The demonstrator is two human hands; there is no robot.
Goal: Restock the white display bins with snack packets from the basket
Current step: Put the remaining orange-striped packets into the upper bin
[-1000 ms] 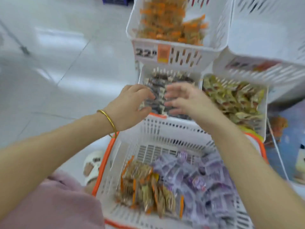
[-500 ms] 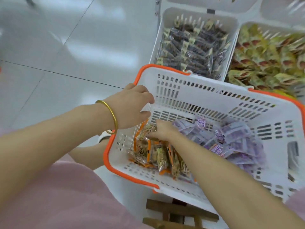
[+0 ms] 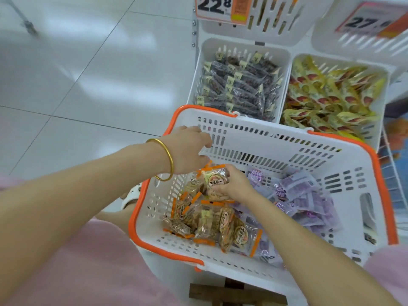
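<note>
Right now the step in hand looks like the pick-up: the right hand point(image 3: 234, 184) is down inside the basket point(image 3: 276, 138), its fingers point(image 3: 217, 192) clamped on an orange-edged snack packet point(image 3: 215, 180) lifted just clear of the heap of like packets point(image 3: 209, 219) lying below them. Purple packets point(image 3: 302, 195) lie to the far side of that wrist. The left hand point(image 3: 187, 151) hovers just above and beside the gripped packet, fingers loosely curled with nothing between them, near the basket's back wall. Beyond both hands stand the white display bins: one of dark packets point(image 3: 238, 85), one of yellow packets point(image 3: 331, 93). Neither matches the orange kind, so the next move probably calls for gathering a handful and carrying it up to a bin higher on the rack.
</note>
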